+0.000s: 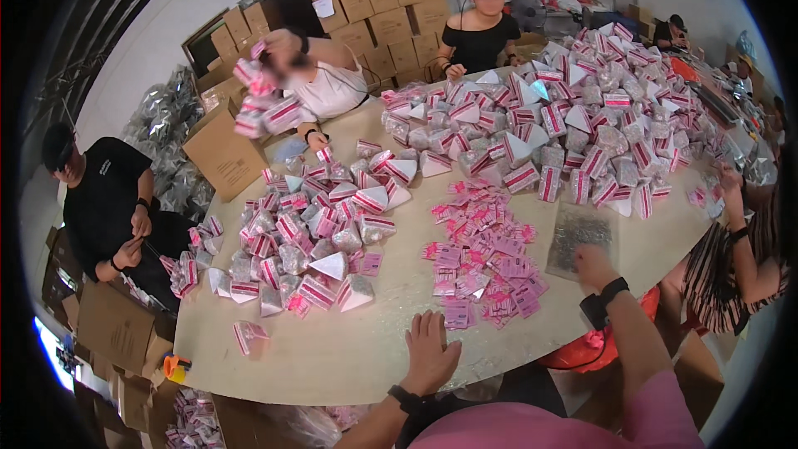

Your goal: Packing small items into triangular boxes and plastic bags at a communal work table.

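Observation:
My left hand [431, 353] lies near the table's front edge, fingers stretched out and nothing in it. Just beyond it spreads a pile of flat pink cards and small pink packets [490, 270]. My right hand [594, 266] is at the near edge of a clear, flat bag or shallow tray [583, 237] full of thin dark pieces, too small to name. Its fingers are closed; what they hold, if anything, is hidden. A heap of clear pouches with pink-and-white labels [316, 229] sits to the left, and a larger heap of such pouches [573, 116] covers the far right.
Across the table [391, 258], a person in white lifts several labelled pouches [270, 108] beside an open carton [224, 150]. Others work around the table. A yellow-orange tape roll [175, 367] is at the left edge. Below the right edge hangs a red bag [598, 349].

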Tool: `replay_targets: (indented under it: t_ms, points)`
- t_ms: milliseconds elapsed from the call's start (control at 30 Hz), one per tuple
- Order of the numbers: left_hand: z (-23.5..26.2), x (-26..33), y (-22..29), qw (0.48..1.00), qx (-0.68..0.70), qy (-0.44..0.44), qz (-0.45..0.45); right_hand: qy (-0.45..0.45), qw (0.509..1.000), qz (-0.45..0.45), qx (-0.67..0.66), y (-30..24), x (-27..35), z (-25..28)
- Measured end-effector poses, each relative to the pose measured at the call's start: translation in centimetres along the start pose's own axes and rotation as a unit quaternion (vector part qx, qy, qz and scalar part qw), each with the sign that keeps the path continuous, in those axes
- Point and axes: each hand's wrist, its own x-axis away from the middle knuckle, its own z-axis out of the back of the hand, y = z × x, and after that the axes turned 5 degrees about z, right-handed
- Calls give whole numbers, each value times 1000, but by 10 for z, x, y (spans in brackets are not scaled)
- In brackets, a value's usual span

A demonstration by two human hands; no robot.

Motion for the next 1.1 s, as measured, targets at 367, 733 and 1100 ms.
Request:
replay_targets:
  t_ms: [367,733,1100]
  points:
    - [-1,3,-7,1000,-10,14,-5,200,972,-9,-123,-1,-18,40]
    - [-3,0,-7,1000,-20,-15,9,235,952,-22,-195,-7,-11,52]
    - [-11,-2,-14,1000,-23,0,-2,122,954,-91,-257,5,-5,52]
